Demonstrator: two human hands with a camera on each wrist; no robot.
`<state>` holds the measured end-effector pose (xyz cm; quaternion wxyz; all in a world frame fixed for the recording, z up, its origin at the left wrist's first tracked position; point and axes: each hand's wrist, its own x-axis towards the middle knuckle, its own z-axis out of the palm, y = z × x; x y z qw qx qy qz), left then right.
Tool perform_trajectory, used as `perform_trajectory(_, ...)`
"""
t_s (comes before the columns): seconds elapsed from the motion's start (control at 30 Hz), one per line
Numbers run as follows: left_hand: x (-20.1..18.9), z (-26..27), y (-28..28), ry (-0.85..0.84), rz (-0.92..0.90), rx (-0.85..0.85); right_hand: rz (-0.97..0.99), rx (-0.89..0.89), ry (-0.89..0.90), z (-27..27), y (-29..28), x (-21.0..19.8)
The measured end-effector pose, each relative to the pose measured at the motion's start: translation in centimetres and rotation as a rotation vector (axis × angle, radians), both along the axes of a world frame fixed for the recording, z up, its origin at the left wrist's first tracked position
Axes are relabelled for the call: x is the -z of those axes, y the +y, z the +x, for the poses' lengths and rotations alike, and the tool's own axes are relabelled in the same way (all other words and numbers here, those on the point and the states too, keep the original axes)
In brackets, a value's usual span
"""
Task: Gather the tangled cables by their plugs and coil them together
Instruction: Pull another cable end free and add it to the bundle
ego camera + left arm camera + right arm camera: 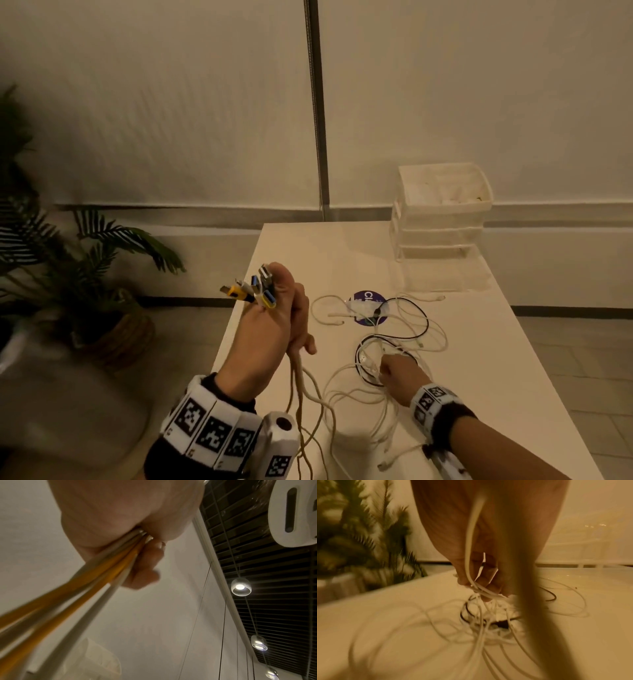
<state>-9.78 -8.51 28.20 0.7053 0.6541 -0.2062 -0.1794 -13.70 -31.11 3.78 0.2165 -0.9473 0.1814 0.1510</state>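
Note:
My left hand (pixel 274 318) is raised above the table's left side and grips a bunch of cables just below their plugs (pixel 253 289), which fan out above the fist: yellow, blue, white and metal USB ends. The held cables (pixel 109 566), yellow and white, hang from the fist toward the table. My right hand (pixel 399 373) is down on the tangle of white and black cables (pixel 394 329) lying on the table (pixel 479 342). Its fingers (pixel 488 586) pinch several white strands, lifting them slightly from the pile.
A stack of translucent plastic drawers (pixel 442 219) stands at the table's far right. A purple round sticker (pixel 368 301) lies under the far cables. A potted palm (pixel 85 260) stands on the floor left of the table. The wall is close behind.

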Motion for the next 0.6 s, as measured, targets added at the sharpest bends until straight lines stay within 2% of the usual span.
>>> perform_trajectory(0.17,0.3,0.6,-2.5,-0.085,0.172,0.045,0.378,0.263,-0.461,-1.4,-1.7,-5.7)
perform_trajectory(0.23,0.0,1.2,-4.0,0.034,0.127,-0.011,0.498,0.348,-0.659,-1.6,-2.4,-9.0)
perform_trajectory(0.33,-0.3,1.9,-6.4,0.099,0.152,0.059,0.748,0.462,-0.859,-1.2,-3.1,-14.6)
perform_trajectory(0.4,-0.9,2.3,-7.7,0.18,0.134,0.093,0.994,0.486,-0.933,-1.1,-3.0,-18.2)
perform_trajectory(0.5,-1.5,2.3,-9.6,0.232,0.089,0.106,1.349,0.379,-0.928,-1.6,-1.6,-23.1)
perform_trajectory(0.57,-1.9,2.0,-10.5,0.222,0.074,0.107,1.409,0.282,-0.912,-1.9,-0.5,-25.3)
perform_trajectory(0.6,-2.1,1.9,-10.9,0.216,0.064,0.117,1.355,0.251,-0.924,-2.1,0.0,-26.0)
